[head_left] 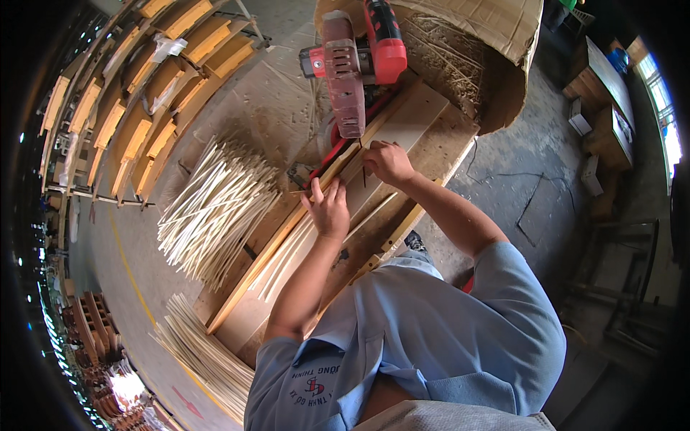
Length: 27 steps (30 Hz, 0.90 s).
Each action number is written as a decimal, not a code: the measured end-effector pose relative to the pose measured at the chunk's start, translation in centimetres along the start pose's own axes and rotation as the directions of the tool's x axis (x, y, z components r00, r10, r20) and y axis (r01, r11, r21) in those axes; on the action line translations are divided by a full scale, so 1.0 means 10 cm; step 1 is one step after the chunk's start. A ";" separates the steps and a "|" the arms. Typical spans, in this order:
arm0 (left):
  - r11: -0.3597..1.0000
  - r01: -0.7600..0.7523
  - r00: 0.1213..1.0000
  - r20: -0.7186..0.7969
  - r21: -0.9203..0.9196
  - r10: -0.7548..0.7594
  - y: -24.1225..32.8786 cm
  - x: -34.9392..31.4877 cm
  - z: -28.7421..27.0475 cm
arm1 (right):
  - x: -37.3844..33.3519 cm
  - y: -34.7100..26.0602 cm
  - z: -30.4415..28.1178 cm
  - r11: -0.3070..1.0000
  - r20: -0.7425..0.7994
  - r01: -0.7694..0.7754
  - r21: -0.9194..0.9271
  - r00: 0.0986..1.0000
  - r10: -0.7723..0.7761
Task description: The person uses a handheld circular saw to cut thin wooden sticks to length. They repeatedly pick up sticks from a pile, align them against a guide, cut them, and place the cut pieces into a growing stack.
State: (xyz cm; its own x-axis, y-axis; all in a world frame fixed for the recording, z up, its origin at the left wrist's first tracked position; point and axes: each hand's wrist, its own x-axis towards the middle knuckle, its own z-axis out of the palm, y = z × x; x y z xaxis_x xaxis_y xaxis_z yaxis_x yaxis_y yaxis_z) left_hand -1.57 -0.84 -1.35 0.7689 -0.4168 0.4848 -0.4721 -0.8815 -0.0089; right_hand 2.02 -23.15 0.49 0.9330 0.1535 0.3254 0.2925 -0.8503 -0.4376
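Note:
A red miter saw (345,75) with a dusty blade guard stands over a wooden work board (410,126) with a long fence (259,269). My left hand (329,210) lies against the fence, its fingers bent over several thin pale rods (277,262) that run back toward my body. My right hand (388,164) is closed beside the lower end of the blade guard, right by the dark slot in the board. Its curled fingers hide whatever they hold. One loose rod (374,214) lies on the board between my forearms.
A big heap of pale rods (215,208) lies left of the saw, and a longer bundle (205,352) sits nearer. Behind the saw, an open cardboard box (496,43) holds offcuts. A rack with wooden parts (136,93) stands at far left; wooden cabinets (604,86) stand at right.

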 end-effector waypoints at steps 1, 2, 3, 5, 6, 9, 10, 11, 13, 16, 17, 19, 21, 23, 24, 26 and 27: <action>1.000 0.002 1.000 0.003 0.002 -0.002 -0.01 -0.01 0.01 | 0.01 0.00 -0.01 1.000 0.019 0.009 -0.020 1.000 -0.009; 1.000 0.002 1.000 0.000 -0.005 -0.002 -0.02 -0.01 0.02 | 0.01 0.01 -0.01 1.000 0.013 0.013 -0.015 1.000 -0.013; 1.000 0.002 1.000 -0.004 -0.012 -0.002 -0.02 -0.01 0.03 | 0.01 0.01 -0.01 1.000 0.006 0.017 -0.010 1.000 -0.017; 1.000 -0.003 1.000 -0.014 -0.024 0.003 -0.03 -0.02 0.05 | 0.00 0.01 -0.01 1.000 -0.004 0.023 -0.005 1.000 -0.023; 1.000 -0.008 1.000 -0.020 -0.029 0.007 -0.04 -0.02 0.05 | -0.01 0.02 0.00 1.000 -0.008 0.026 -0.006 1.000 -0.026; 1.000 -0.017 1.000 -0.008 -0.018 0.017 -0.04 -0.03 0.05 | -0.01 0.00 0.00 1.000 -0.010 0.022 -0.017 1.000 -0.022; 1.000 -0.019 1.000 0.002 -0.010 0.019 -0.05 -0.03 0.04 | -0.01 -0.01 0.01 1.000 -0.008 0.019 -0.022 1.000 -0.019; 1.000 -0.014 1.000 0.014 -0.018 0.015 -0.05 -0.02 0.04 | -0.01 0.00 0.01 1.000 -0.007 0.015 -0.022 1.000 -0.016; 0.999 -0.003 0.999 0.040 -0.033 0.005 -0.04 -0.01 0.03 | -0.01 0.00 0.03 1.000 -0.004 0.010 -0.019 1.000 -0.010; 1.000 -0.014 0.998 0.059 -0.018 0.015 -0.03 -0.01 0.01 | -0.02 0.01 0.05 1.000 -0.060 0.023 -0.006 0.998 -0.023; 1.000 -0.009 0.998 0.055 -0.017 0.010 -0.03 -0.02 0.01 | -0.01 0.01 0.06 1.000 -0.064 0.029 -0.007 0.998 -0.030; 1.000 -0.001 0.999 0.048 -0.016 0.002 -0.03 -0.02 0.01 | -0.01 0.00 0.06 0.999 -0.072 0.043 -0.009 0.996 -0.043; 1.000 -0.006 0.998 0.069 -0.028 0.008 -0.03 -0.02 0.00 | -0.02 0.00 0.05 0.999 -0.083 0.043 0.001 0.996 -0.043; 0.999 -0.011 0.996 0.089 -0.032 0.014 -0.03 -0.01 -0.02 | -0.02 0.00 0.04 0.999 -0.083 0.044 0.006 0.996 -0.043; 0.999 -0.014 0.995 0.099 -0.029 0.017 -0.02 -0.01 -0.03 | -0.02 0.00 0.04 0.999 -0.078 0.043 0.006 0.996 -0.043; 0.999 -0.015 0.994 0.110 -0.031 0.019 -0.03 0.00 -0.04 | -0.02 0.00 0.04 0.999 -0.075 0.044 0.002 0.996 -0.044; 0.999 -0.014 0.994 0.110 -0.035 0.018 -0.03 0.00 -0.04 | -0.02 -0.01 0.04 0.999 -0.078 0.045 -0.003 0.996 -0.045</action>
State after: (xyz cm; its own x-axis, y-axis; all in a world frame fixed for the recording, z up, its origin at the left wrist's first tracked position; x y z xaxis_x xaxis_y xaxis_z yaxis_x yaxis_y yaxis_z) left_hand -1.62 -0.47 -1.00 0.8030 -0.4546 0.3854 -0.4979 -0.8671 0.0147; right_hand 1.93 -22.91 0.12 0.8996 0.1520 0.4093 0.3337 -0.8440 -0.4199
